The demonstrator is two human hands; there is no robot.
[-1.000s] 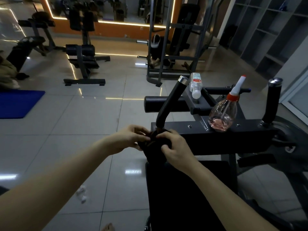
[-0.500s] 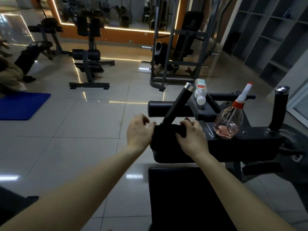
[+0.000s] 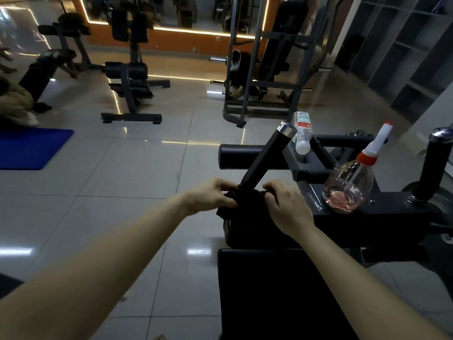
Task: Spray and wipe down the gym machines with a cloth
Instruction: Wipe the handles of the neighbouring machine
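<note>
Both the left hand (image 3: 210,196) and the right hand (image 3: 288,207) grip the dark cloth (image 3: 235,209) round the bottom of the black handle (image 3: 266,158), and a hard rub might knock over the spray bottle (image 3: 348,190) nearby.

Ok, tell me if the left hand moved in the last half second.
Yes. The left hand shifted right, toward the base of the slanted handle, gripping the dark cloth there.

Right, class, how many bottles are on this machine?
2. A spray bottle stands on the machine's flat plate; a clear labelled bottle lies farther back on its frame. More may be hidden.
</note>
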